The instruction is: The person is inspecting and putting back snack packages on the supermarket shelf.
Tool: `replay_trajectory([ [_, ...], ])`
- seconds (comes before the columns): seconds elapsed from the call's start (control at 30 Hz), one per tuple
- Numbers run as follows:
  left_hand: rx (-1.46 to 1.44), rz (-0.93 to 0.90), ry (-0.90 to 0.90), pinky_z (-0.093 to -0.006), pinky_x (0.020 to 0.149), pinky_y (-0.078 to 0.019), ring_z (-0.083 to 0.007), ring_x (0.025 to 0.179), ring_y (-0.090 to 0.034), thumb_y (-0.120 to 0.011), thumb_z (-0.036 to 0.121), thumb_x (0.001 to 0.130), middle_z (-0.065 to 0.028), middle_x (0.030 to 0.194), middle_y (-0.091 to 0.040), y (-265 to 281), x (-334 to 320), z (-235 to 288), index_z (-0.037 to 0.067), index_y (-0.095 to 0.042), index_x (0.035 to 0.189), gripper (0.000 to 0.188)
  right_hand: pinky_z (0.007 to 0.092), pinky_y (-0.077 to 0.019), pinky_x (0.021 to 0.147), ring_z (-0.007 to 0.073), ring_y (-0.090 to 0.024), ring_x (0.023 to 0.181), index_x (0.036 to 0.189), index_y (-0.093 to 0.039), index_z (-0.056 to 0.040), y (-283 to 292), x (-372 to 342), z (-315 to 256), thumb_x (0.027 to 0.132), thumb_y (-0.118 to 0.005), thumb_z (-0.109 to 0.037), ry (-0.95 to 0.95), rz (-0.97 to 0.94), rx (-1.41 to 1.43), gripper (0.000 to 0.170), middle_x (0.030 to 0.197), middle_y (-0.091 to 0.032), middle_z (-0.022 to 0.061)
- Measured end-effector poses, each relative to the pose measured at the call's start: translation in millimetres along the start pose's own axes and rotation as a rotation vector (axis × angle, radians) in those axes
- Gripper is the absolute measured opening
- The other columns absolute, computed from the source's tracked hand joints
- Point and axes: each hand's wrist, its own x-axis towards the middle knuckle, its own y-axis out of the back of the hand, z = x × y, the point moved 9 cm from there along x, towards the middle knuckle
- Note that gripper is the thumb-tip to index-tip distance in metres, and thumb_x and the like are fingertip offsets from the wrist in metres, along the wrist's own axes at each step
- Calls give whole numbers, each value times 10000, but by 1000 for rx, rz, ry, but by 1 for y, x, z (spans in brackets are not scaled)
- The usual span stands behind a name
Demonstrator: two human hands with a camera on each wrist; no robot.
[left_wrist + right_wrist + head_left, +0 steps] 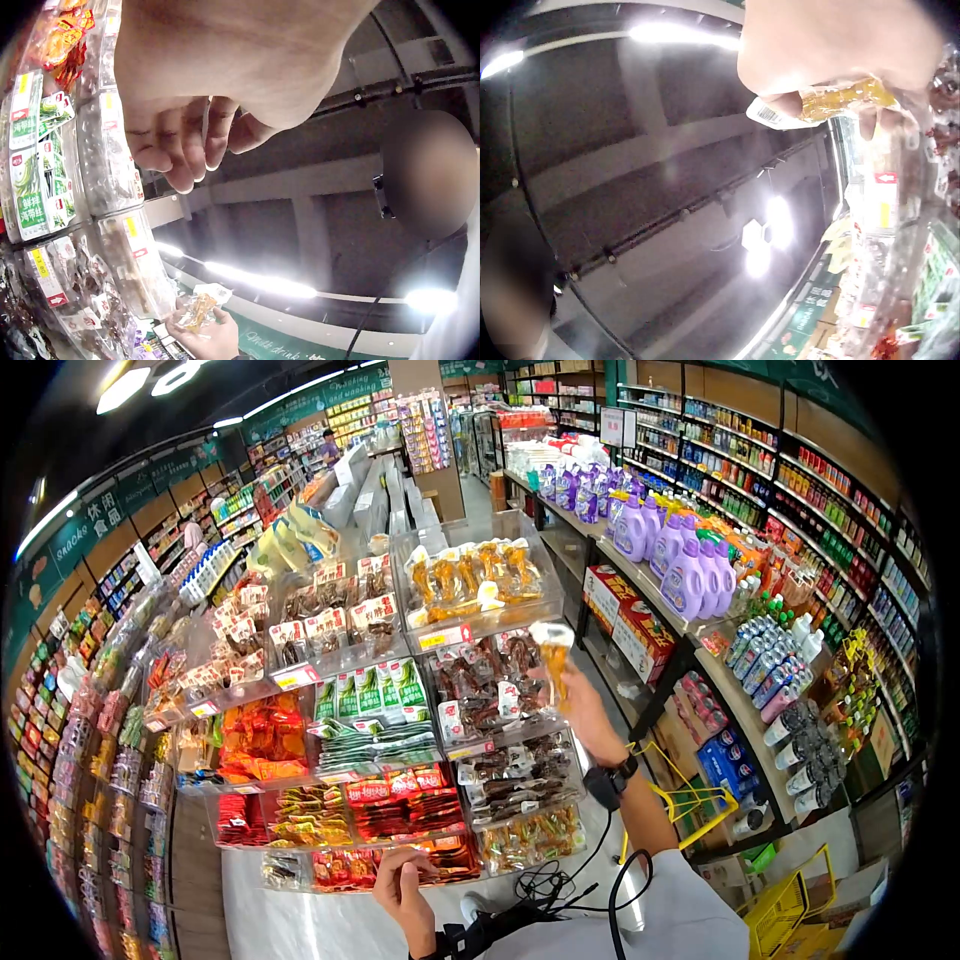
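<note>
My right hand (592, 722) grips a clear packet with a brown chicken leg (555, 655) at the right edge of a tiered snack stand. In the right wrist view, fingers curl round the packet (847, 100) and a white barcode label shows at its end. More chicken leg packets (470, 575) fill the stand's top right bin. My left hand (403, 895) hangs in front of the lowest tier with loosely bent fingers and holds nothing. Red snack packets (405, 800) lie just above it in the head view.
Clear bins hold green packets (372, 700), orange packets (262, 740) and dark meat packets (485, 685). To the right, a shelf carries purple detergent bottles (685, 580) and cans (765, 660). Yellow baskets (780, 905) stand on the floor at the right. Black cables (550, 890) hang before my body.
</note>
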Motion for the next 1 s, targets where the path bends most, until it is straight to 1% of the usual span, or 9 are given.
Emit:
replay_trajectory([
  [0.17, -13, 5, 56, -283, 587, -493, -169, 654, -595, -553, 150, 964, -102, 868, -588, -2, -10, -9, -47, -615, 941, 207, 274, -438, 749, 94, -502, 829, 1507, -305, -167, 1, 48, -30, 981, -514, -227, -11, -46, 372, 569, 1128, -556, 34],
  [0.23, -1, 23, 62, -284, 584, -491, -169, 653, -595, -550, 146, 965, -104, 865, -589, 1, -14, -13, -48, -615, 940, 206, 304, -443, 744, 84, -487, 869, 1528, -242, -209, 3, 76, -58, 944, -606, -142, 207, -95, 259, 691, 1038, -533, 26],
  [0.37, 67, 72, 55, -286, 576, -485, -166, 631, -586, -533, 141, 967, -102, 800, -595, 6, -13, -13, -49, -609, 911, 212, 317, -420, 996, 231, -548, 1135, 1486, -311, -95, -29, 107, -118, 832, -766, -172, 511, 56, -524, 801, 1293, -536, 113],
  [0.4, 75, 87, 44, -286, 575, -484, -163, 624, -583, -527, 141, 967, -100, 778, -596, 9, -13, -14, -48, -606, 900, 216, 317, -420, 996, 231, -548, 1135, 1486, -311, -95, -29, 118, -119, 832, -766, -172, 513, 59, -517, 801, 1293, -536, 113],
  [0.47, 71, 134, 70, -287, 575, -483, -162, 617, -580, -521, 137, 966, -99, 765, -598, 13, -12, -13, -45, -603, 891, 213, 340, -446, 960, 246, -572, 1111, 1367, -495, -83, -52, 127, -123, 817, -752, -125, 835, -6, -953, 608, 1223, -585, 116],
  [0.57, 37, 198, 96, -289, 575, -482, -162, 608, -575, -513, 128, 964, -101, 753, -604, 22, -12, -19, -40, -601, 880, 207, 382, -464, 919, 295, -581, 1074, 1226, -615, -83, -59, 147, -94, 787, -724, -52, 670, -127, -1272, 454, 1139, -609, 122],
  [0.67, 16, 189, 82, -292, 574, -484, -165, 604, -572, -511, 122, 962, -106, 753, -609, 25, -11, -17, -37, -601, 877, 202, 410, -474, 877, 338, -574, 1028, 1159, -653, -91, -70, 143, -76, 756, -691, 16, 699, -236, -1296, 418, 1086, -609, 108],
  [0.83, -12, 236, 84, -298, 580, -491, -172, 604, -573, -515, 126, 962, -111, 753, -612, 35, -9, -18, -35, -602, 880, 201, 427, -328, 966, 274, -533, 1119, 1119, -652, -138, -89, 140, -70, 740, -628, 86, 770, -312, -1386, 441, 1085, -615, 53],
  [1.0, 56, 208, 114, -271, 602, -458, -148, 676, -563, -559, 170, 986, -78, 793, -621, 56, -17, -28, -53, -628, 999, 234, 406, -293, 944, 252, -548, 1068, 1070, -682, -184, -83, 145, -54, 751, -620, 50, 723, -388, -1517, 400, 1054, -631, 15],
])
